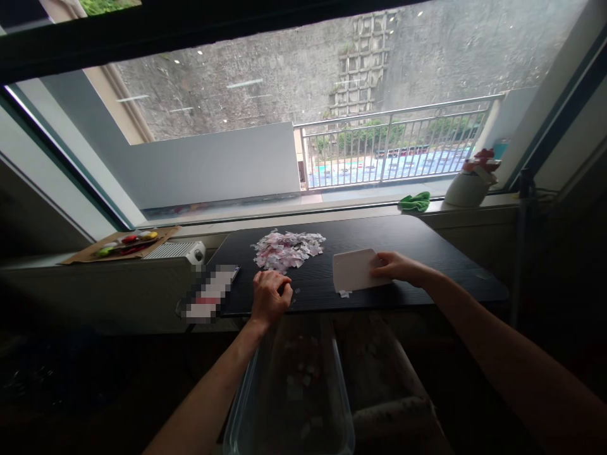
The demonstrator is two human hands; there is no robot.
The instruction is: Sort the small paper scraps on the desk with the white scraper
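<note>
A heap of small torn paper scraps [288, 250], whitish and pink, lies on the black table [379, 237]. Just in front of it is my left hand [272, 296], its fingers curled closed; whatever they may hold is hidden. My right hand [391, 268] grips the right end of a flat white scraper [355, 270] with rounded corners, tilted up on the tabletop. A few paper bits [344, 294] rest by the scraper's lower left edge. Below the table's front edge stands a clear plastic bin [348, 411] with scattered scraps inside, dim in shadow.
A phone [213, 294], partly blurred, lies at the table's left end. Beyond it are a radiator [177, 251] and cardboard [85, 249] bearing colourful items. On the windowsill sit a green cloth [415, 201] and a white container [467, 188]. A pale sack-like object [379, 360] is beside the bin.
</note>
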